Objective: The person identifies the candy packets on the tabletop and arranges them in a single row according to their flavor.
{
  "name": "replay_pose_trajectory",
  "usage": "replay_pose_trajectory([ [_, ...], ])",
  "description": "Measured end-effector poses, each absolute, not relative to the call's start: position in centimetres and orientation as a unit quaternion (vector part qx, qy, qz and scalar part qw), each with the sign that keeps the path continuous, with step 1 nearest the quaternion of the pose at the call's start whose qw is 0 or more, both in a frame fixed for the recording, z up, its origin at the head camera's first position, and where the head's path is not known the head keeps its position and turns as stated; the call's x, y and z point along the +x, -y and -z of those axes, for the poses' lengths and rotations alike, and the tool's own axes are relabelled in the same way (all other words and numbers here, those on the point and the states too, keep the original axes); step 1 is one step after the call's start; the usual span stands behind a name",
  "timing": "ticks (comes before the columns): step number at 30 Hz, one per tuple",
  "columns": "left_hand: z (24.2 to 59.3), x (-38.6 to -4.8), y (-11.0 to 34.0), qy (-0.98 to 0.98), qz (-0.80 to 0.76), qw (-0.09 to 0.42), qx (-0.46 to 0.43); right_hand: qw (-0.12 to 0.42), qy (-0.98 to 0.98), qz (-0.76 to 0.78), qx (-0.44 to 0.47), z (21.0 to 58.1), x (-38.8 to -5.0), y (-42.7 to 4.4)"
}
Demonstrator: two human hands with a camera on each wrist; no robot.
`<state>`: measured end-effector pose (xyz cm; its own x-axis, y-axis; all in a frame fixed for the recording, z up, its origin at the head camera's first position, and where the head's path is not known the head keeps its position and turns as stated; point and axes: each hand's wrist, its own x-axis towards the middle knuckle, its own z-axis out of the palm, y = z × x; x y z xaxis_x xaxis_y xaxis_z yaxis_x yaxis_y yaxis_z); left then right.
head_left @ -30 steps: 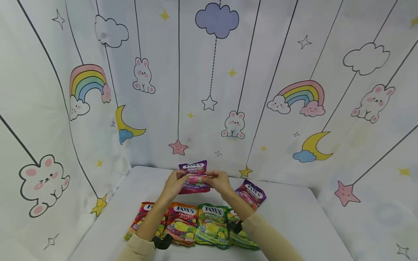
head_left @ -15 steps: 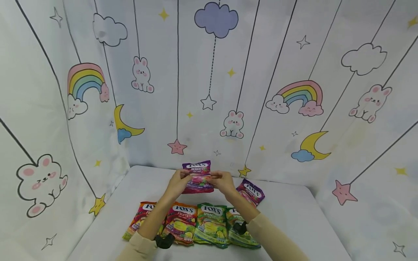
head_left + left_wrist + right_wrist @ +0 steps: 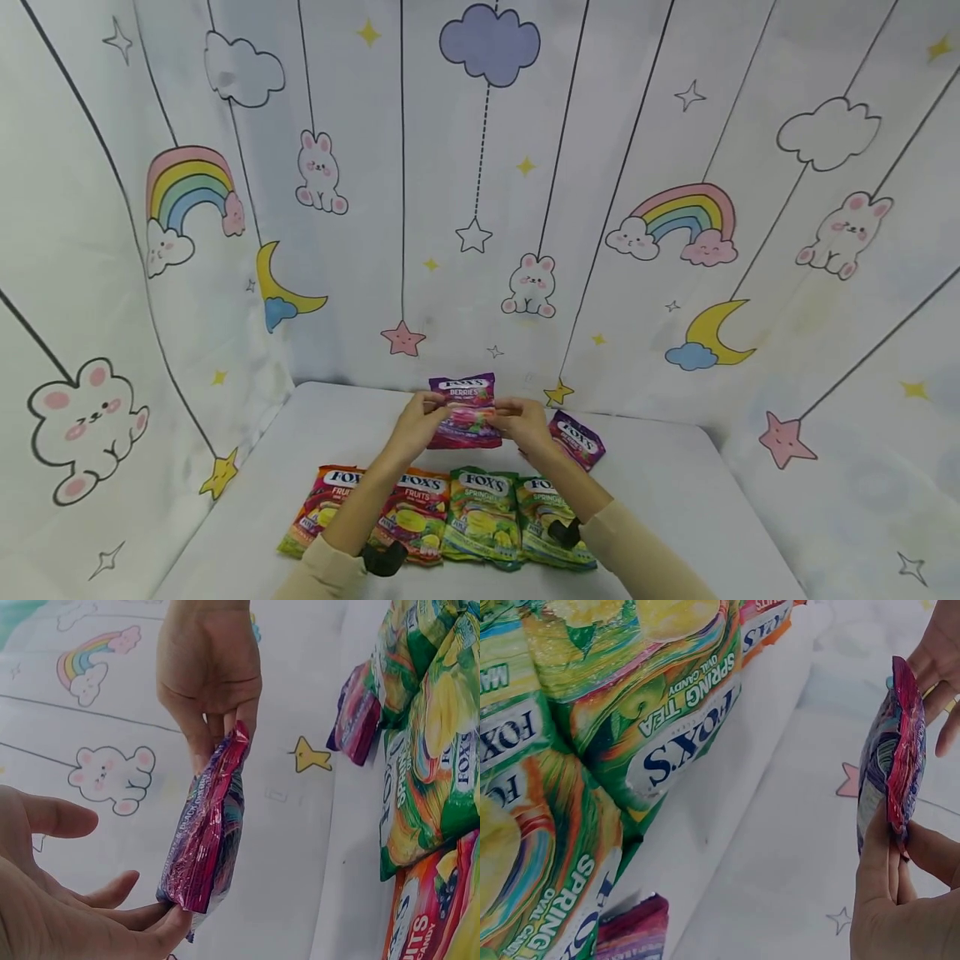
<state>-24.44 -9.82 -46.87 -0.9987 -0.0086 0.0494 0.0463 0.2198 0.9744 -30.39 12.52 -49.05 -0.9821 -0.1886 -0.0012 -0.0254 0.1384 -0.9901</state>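
Note:
Both hands hold up a purple Fox's Berries candy bag (image 3: 463, 434) above the back of the table, its front towards the head camera. My left hand (image 3: 415, 427) grips its left edge; in the left wrist view, some of that hand's fingers (image 3: 56, 816) stand away from the bag. At the right edge, my right hand (image 3: 527, 425) pinches the bag between thumb and fingers, as the right wrist view shows. A second purple Berries bag (image 3: 579, 439) lies on the table behind the right forearm, partly covered by it.
In a front row lie two orange-red Fruits bags (image 3: 412, 518) and two green Spring Tea bags (image 3: 482, 521), partly overlapped by the forearms. The white table (image 3: 660, 500) meets a white cloth backdrop (image 3: 450, 167) printed with rabbits, clouds and stars.
Both hands and the held candy bag have shifted a little to the right. The grip looks the same, and the bags on the table lie as before.

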Motion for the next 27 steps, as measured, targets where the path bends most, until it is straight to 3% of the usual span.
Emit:
replay_pose_trajectory([
  [27,46.7,-23.9,5.2,0.772,0.632,-0.011,-0.074,0.017,-0.771,0.637,-0.015,49.0,-28.1,-18.2],
])
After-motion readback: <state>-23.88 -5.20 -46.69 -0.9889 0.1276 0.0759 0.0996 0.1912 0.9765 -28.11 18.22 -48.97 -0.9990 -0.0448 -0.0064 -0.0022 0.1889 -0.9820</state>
